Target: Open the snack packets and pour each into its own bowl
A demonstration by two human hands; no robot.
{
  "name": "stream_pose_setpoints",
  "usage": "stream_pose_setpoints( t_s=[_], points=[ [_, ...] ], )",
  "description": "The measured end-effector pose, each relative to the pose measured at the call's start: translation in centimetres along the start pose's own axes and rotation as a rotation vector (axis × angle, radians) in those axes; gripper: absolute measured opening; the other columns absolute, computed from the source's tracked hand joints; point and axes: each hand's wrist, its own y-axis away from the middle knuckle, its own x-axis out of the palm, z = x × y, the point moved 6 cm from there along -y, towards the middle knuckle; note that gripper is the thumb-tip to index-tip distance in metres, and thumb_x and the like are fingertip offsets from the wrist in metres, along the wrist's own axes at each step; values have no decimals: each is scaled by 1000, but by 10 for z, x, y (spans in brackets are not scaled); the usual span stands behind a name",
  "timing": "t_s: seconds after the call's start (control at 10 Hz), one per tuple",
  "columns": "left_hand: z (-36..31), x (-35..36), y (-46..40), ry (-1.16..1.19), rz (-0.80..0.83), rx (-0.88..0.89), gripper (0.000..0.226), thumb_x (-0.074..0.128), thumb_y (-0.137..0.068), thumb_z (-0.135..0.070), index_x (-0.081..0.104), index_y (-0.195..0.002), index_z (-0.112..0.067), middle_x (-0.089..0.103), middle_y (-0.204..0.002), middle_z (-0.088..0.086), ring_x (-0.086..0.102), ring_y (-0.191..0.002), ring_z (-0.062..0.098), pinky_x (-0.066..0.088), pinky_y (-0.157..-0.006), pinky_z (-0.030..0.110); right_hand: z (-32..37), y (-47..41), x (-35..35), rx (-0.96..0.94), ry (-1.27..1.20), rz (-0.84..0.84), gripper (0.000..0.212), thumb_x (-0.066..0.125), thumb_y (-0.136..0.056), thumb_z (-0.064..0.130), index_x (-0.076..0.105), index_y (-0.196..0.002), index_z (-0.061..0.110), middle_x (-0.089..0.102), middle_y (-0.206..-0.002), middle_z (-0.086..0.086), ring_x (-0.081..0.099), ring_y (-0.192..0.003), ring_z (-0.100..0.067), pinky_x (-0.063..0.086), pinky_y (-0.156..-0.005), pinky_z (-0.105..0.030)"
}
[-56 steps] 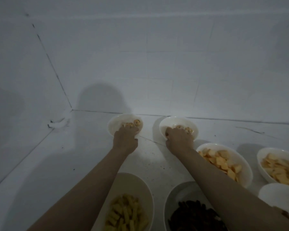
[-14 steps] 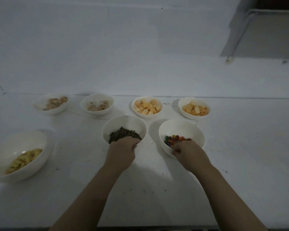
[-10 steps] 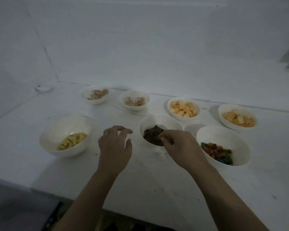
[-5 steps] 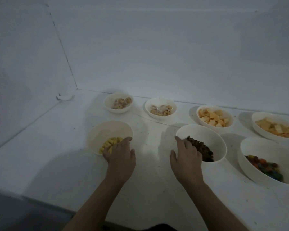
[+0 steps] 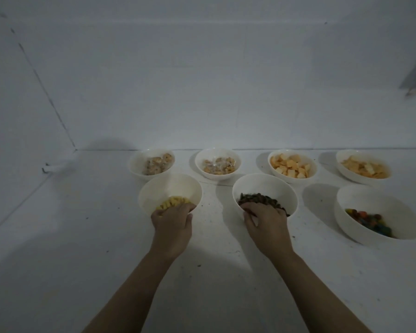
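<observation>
Several white bowls stand in two rows on the white counter. My left hand (image 5: 172,227) grips the near rim of the bowl of yellow snacks (image 5: 171,186), fingers curled over the edge. My right hand (image 5: 265,223) grips the near rim of the bowl of dark snacks (image 5: 264,186) in the same way. To the right stands a bowl of coloured candies (image 5: 370,200). No snack packets are in view.
The back row holds two bowls of ring snacks (image 5: 138,164) (image 5: 202,169), a bowl of orange cubes (image 5: 271,169) and a bowl of pale orange pieces (image 5: 344,173). White walls close off the back and left. A small white object (image 5: 55,167) lies in the left corner.
My hands left the dark and candy bowls and took the yellow and dark bowls by their rims. The yellow bowl now stands closer to the other bowls, in front of the left ring-snack bowl.
</observation>
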Motion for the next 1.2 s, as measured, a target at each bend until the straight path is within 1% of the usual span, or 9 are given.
stream_pose_setpoints(
  t_s=[0.2,0.3,0.5,0.7,0.8,0.9,1.0,1.1,1.2],
  points=[
    [1,1,-2,40,-25,-1,30,49,-98,-19,60,-125,-28,67,-117,-7,55,-119,16,21,-98,38,-4,-2,-4,1,-66,12,22,60,-90,22,74,-106,28,75,-100,12,67,-91,-14,48,-86,-43],
    [0,3,0,43,-30,7,31,48,-98,-19,60,-125,-28,67,-115,-7,55,-117,16,21,-97,38,-10,-4,-8,-24,-125,29,22,61,-88,21,75,-104,28,75,-99,13,68,-89,-12,51,-84,-46],
    [-5,6,-1,21,-2,-18,34,42,-101,-21,55,-131,-30,64,-120,-8,51,-120,15,21,-98,37,-13,-4,-10,-58,-147,27,22,64,-88,18,75,-104,28,75,-99,14,68,-90,-11,53,-83,-47],
    [-16,7,1,-5,-12,-36,35,40,-102,-23,52,-133,-32,62,-123,-11,50,-120,14,21,-99,36,-16,-5,-7,-74,-152,77,23,59,-90,23,73,-107,31,73,-102,17,67,-93,-8,52,-86,-46],
    [-15,9,0,14,16,-40,35,39,-102,-23,52,-133,-32,61,-123,-11,50,-121,14,21,-100,37,-17,-5,-8,-74,-167,90,23,60,-90,22,74,-106,30,74,-101,15,67,-92,-10,52,-85,-47],
    [-13,11,4,61,-46,7,36,42,-94,-23,59,-125,-28,62,-121,-8,53,-119,20,26,-98,43,-15,1,-11,-112,-79,40,28,52,-90,27,70,-112,31,71,-109,13,65,-100,-15,48,-89,-44],
    [-23,-7,26,144,-205,131,34,44,-88,-27,56,-119,-32,57,-119,-12,49,-118,13,29,-96,40,2,30,-31,-225,-28,-114,30,46,-92,31,66,-113,31,65,-112,12,56,-104,-12,37,-89,-32],
    [-30,-11,63,173,-241,328,36,47,-78,-28,50,-112,-41,50,-114,-22,49,-110,-1,28,-84,27,1,67,-26,-427,-167,-77,19,45,-97,35,59,-106,44,58,-105,25,55,-94,5,35,-95,-10],
    [-12,44,129,237,-151,372,38,48,-74,-29,49,-110,-42,49,-113,-23,50,-106,-2,28,-82,26,-42,103,18,-431,-249,118,18,39,-100,39,54,-104,48,55,-104,28,53,-90,11,31,-98,-3]
  ],
)
